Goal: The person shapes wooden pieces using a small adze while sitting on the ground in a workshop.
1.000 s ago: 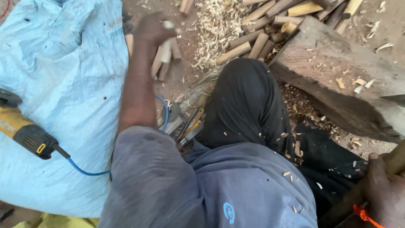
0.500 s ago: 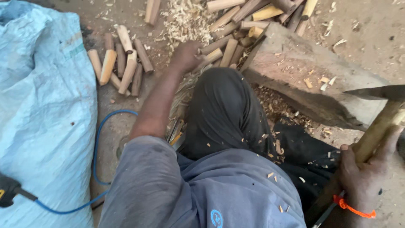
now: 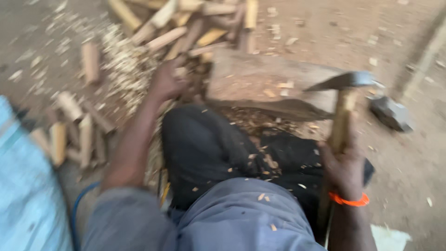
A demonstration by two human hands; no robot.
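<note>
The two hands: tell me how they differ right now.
The right hand grips a wooden-handled adze upright near the knee; the left hand reaches forward onto a short wood piece beside the chopping block. The right wrist wears an orange band; the left shows none. Both are bare.

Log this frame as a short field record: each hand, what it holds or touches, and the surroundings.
left hand: left hand reaching into the pile of short pale wooden sticks, touching one; grip blurred
right hand: right hand closed on the wooden-handled adze with dark metal head
work surface: large grey wooden chopping block
ground: pale wood shavings
left edge: light blue woven sack
</note>
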